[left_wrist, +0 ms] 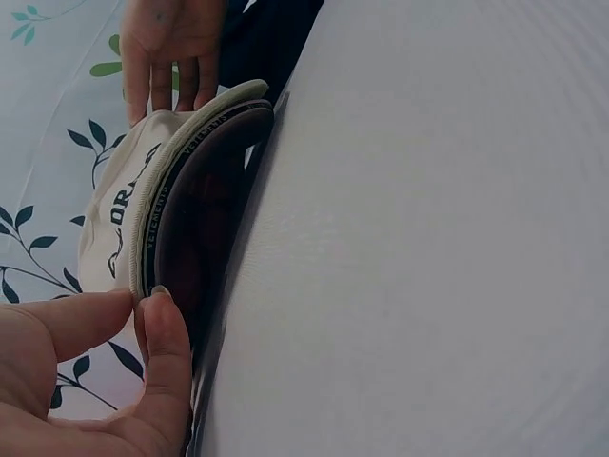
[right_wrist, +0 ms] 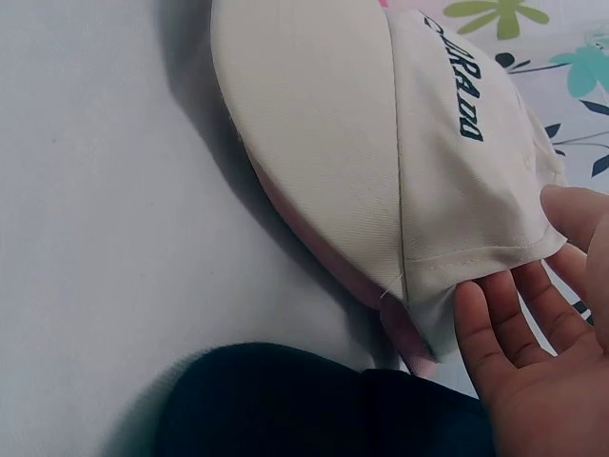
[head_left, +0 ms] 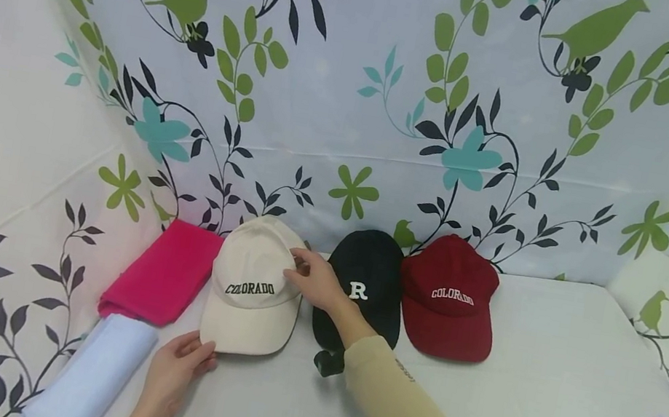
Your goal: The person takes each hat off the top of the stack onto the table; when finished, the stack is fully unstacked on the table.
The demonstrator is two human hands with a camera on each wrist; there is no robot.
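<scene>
Gently now: the cream cap (head_left: 253, 272) sits left of centre in the head frame, between pink cloth (head_left: 164, 276) and black cap (head_left: 369, 267). The left grip (head_left: 178, 365) pinches its brim (head_left: 247, 333), the right grip (head_left: 322, 282) its crown's edge; light, even tension would likely avoid dents.

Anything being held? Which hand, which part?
Yes, the cream cap, with both hands: the left hand pinches the edge of its brim, the right hand holds the lower edge of its crown.
</scene>
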